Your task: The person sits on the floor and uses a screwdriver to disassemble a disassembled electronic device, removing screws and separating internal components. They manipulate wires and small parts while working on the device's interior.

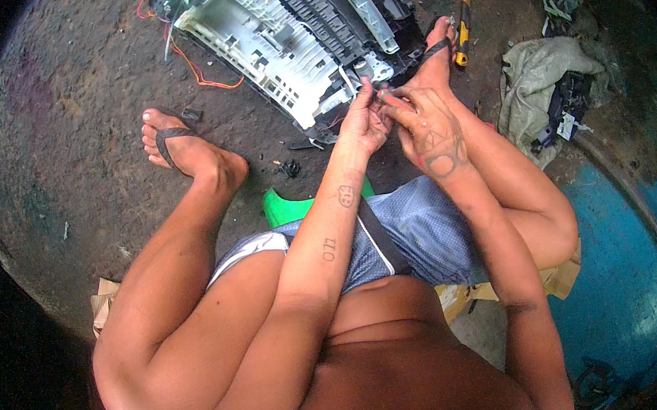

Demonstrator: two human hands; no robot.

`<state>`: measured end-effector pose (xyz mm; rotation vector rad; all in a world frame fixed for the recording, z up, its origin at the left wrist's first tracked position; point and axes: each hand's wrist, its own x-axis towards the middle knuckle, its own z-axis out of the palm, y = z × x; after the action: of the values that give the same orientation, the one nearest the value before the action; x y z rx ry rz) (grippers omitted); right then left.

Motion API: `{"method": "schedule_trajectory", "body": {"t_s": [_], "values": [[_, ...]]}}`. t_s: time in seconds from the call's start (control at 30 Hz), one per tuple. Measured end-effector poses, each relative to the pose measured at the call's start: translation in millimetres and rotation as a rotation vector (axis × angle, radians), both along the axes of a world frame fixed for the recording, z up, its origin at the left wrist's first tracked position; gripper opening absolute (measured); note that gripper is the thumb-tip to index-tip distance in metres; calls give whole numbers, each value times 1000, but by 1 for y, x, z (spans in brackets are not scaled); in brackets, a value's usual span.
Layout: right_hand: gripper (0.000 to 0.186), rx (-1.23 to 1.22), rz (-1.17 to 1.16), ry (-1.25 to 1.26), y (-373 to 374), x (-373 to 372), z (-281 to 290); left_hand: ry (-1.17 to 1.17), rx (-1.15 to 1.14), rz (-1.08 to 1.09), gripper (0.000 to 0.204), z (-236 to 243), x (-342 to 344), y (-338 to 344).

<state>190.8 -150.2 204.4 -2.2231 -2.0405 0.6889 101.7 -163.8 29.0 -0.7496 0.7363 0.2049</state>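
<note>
My right hand [428, 132] is closed around a small red-handled tool [396, 100], whose far end is at the near right corner of a disassembled printer-like chassis [266, 53] of white and dark grey plastic. Just left of it, my left hand [368, 122] is curled at the same corner with the thumb extended upward; what it grips there is hidden. Loose red and yellow wires [218, 81] trail from the chassis's left side.
My sandalled feet flank the chassis. A yellow-and-black tool [465, 22] lies beyond my right foot. A crumpled sack [530, 79] with black parts [560, 104] is at right, a blue surface [620, 272] below it. Green plastic [277, 206] and small black scraps [287, 168] lie between my legs.
</note>
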Motion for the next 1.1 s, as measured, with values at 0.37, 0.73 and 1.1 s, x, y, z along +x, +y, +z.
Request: {"method": "schedule_trajectory", "body": {"t_s": [0.37,0.73,1.1], "values": [[18,-44,-181,182,-3,54,-120,99,51,89,20,1,-12,-9],[12,-243,136,-75,5,38,-162,-116,396,-516,24,30,-59,-10],[31,263,-228,183,-29,48,-154,-25,994,-1129,26,83,-102,17]]}}
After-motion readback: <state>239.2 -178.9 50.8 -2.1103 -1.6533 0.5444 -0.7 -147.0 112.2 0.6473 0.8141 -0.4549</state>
